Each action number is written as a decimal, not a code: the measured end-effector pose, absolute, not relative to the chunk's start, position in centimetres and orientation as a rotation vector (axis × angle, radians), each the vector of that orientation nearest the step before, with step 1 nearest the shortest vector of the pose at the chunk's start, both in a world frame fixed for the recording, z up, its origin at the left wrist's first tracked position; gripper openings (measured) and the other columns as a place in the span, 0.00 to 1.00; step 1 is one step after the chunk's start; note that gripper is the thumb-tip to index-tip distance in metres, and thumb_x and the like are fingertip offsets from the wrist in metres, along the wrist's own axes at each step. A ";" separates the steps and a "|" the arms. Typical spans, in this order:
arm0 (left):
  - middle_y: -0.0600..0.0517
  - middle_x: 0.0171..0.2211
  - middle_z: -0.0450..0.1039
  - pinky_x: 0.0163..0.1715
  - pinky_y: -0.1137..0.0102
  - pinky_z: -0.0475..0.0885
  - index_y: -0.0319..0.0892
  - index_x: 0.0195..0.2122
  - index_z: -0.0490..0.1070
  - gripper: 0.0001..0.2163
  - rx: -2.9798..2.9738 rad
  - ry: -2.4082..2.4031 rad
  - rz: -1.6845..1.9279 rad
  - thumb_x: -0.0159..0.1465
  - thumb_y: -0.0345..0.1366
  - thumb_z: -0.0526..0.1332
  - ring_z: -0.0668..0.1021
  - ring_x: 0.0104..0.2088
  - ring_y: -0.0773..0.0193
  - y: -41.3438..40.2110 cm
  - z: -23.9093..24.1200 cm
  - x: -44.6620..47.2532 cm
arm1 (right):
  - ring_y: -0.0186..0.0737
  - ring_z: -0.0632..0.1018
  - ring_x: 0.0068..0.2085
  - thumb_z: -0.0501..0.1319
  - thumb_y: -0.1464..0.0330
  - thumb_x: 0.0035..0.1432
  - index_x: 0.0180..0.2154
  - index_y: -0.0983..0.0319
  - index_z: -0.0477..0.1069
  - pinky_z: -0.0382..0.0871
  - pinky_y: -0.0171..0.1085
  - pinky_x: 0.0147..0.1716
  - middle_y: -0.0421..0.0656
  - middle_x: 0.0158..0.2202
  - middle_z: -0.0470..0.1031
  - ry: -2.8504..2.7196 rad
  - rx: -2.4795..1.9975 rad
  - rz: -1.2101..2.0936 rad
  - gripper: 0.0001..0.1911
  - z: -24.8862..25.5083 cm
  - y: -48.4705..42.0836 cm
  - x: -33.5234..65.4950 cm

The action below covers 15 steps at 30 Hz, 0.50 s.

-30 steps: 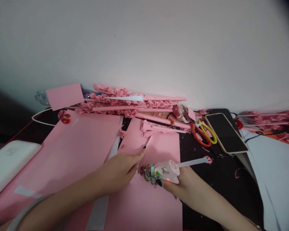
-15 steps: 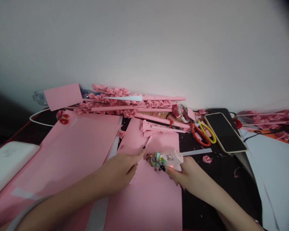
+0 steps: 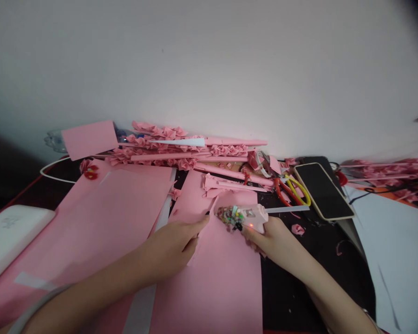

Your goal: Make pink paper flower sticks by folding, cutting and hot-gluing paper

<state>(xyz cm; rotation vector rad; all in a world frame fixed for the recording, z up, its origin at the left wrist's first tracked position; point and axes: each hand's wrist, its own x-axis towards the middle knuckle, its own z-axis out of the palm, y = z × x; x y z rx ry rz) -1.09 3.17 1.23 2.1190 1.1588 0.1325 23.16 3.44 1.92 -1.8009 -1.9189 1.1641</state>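
Observation:
In the head view, my right hand (image 3: 268, 234) is wrapped round a pale pink hot glue gun (image 3: 254, 215) with multicoloured bits stuck over its front. An orange light glows on its side, and a translucent glue stick (image 3: 287, 209) pokes out of the back. The nozzle points left, close to the fingertips of my left hand (image 3: 181, 243). That hand is closed on a narrow piece of pink paper (image 3: 213, 205), which is partly hidden by the fingers. Both hands are over a large pink paper sheet (image 3: 226, 287).
Pink paper flower stems (image 3: 181, 155) are heaped along the wall. Scissors (image 3: 294, 194) and a phone (image 3: 323, 191) lie at the right, near white paper (image 3: 400, 250). A white box-shaped device (image 3: 17, 236) sits at the left beside more pink sheets (image 3: 121, 208).
My right hand has raised the glue gun a little and levelled it, shifting its nozzle up and slightly right. My left hand stays nearly where it was, holding the paper piece.

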 end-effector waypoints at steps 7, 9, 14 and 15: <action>0.55 0.24 0.64 0.23 0.74 0.57 0.37 0.61 0.56 0.24 2.120 1.167 0.126 0.62 0.27 0.46 0.65 0.23 0.67 3.3 1.5 -0.9 | 0.30 0.67 0.14 0.52 0.63 0.57 0.17 0.61 0.63 0.58 0.29 0.15 0.38 0.13 0.67 -1.879 -1.840 1.060 0.18 1.6 4.3 23.6; 0.56 0.23 0.63 0.22 0.73 0.56 0.37 0.61 0.56 0.24 2.129 1.165 0.130 0.62 0.26 0.45 0.64 0.22 0.68 3.3 1.5 -0.9 | 0.30 0.67 0.13 0.52 0.62 0.57 0.16 0.61 0.63 0.58 0.29 0.15 0.39 0.12 0.67 -1.878 -1.867 1.017 0.20 1.6 4.6 23.7; 0.56 0.23 0.63 0.22 0.73 0.55 0.38 0.61 0.55 0.24 2.129 1.166 0.152 0.62 0.27 0.45 0.63 0.21 0.68 3.2 1.4 -0.9 | 0.31 0.67 0.13 0.52 0.62 0.57 0.14 0.61 0.64 0.59 0.30 0.16 0.39 0.11 0.67 -1.873 -1.910 1.004 0.22 2.0 5.0 23.5; 0.55 0.23 0.63 0.21 0.73 0.55 0.38 0.61 0.55 0.24 2.124 1.168 0.147 0.62 0.27 0.45 0.63 0.21 0.68 3.2 1.4 -0.9 | 0.31 0.67 0.13 0.52 0.62 0.57 0.14 0.61 0.64 0.60 0.30 0.16 0.39 0.10 0.66 -1.877 -1.913 1.011 0.22 2.1 5.1 23.4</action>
